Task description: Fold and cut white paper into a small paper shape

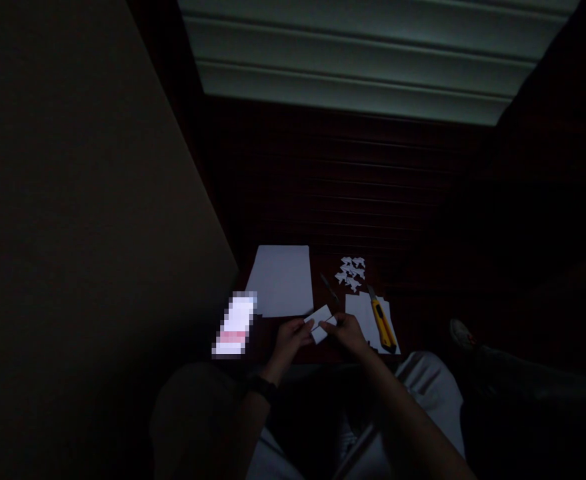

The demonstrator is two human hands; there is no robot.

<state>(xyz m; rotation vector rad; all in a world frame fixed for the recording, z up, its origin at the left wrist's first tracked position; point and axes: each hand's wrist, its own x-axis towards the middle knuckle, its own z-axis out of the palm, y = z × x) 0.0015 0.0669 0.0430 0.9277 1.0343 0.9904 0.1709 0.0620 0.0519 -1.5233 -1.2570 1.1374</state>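
Between my two hands is a small folded piece of white paper [324, 331], held just above the front of a dark table. My left hand [291, 335] pinches its left side, thumb on top. My right hand [347, 331] grips the right side, its thumb pressing on the paper near a fold line. Close beyond my right hand lies a yellow utility knife [383, 325], blade pointing away, on several white paper pieces [360, 309]. Past the folded paper rests a thin dark tool [329, 287], too dim to name.
A stack of white paper sheets [285, 280] lies at the back left. Several small folded paper figures [351, 272] are grouped at the back right. A bright blurred screen [235, 325] is at the left edge. A wall stands left; another person's shoe [461, 335] shows at right.
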